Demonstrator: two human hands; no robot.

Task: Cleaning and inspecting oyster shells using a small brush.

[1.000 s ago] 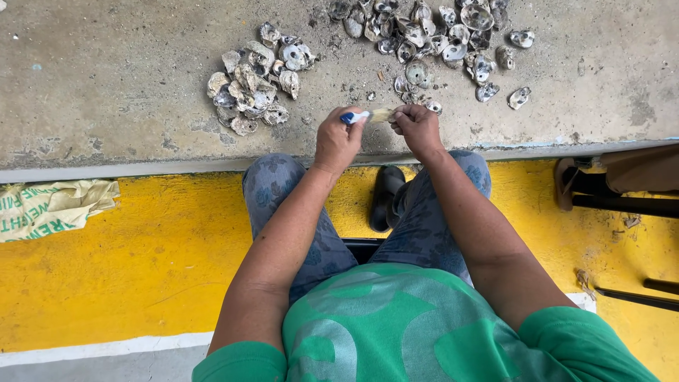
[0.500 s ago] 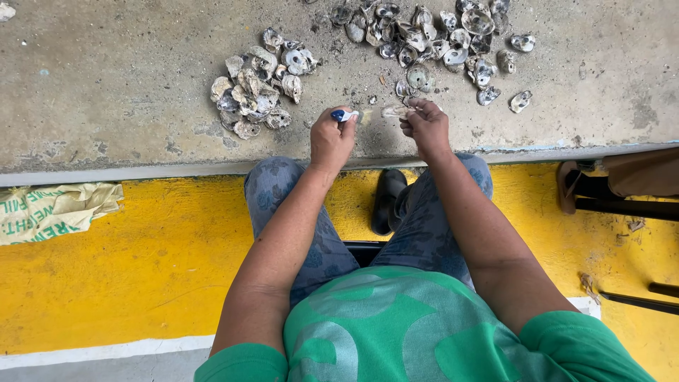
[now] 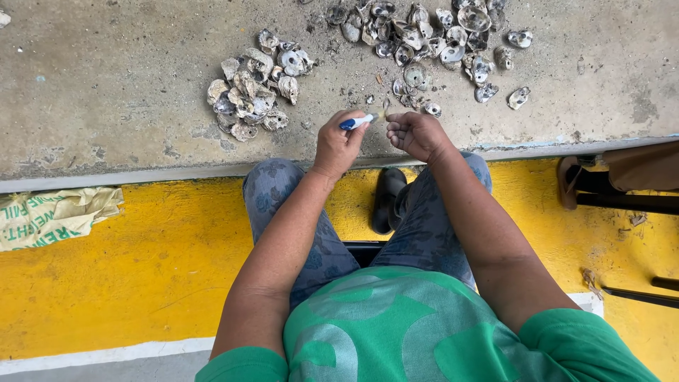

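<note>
My left hand [image 3: 339, 145] is closed around a small tool with a blue and white handle [image 3: 356, 122], its tip pointing right. My right hand [image 3: 419, 133] sits just beside it with fingers curled; a small pale piece [image 3: 385, 113] shows between the tool's tip and these fingers. Both hands hover over the edge of a grey concrete slab [image 3: 106, 92]. A small pile of oyster shells [image 3: 253, 83] lies ahead of my left hand. A larger spread of shells [image 3: 431, 35] lies ahead of my right hand.
My knees in patterned blue trousers [image 3: 272, 198] rest against the slab's edge, above a yellow painted floor [image 3: 141, 269]. A black shoe [image 3: 387, 198] shows between my legs. A crumpled printed sack [image 3: 49, 216] lies at left. A dark wooden frame [image 3: 622, 184] stands at right.
Both hands have stayed close together over the slab's edge, shifting slightly. The right fingers moved a little against the tool's tip.
</note>
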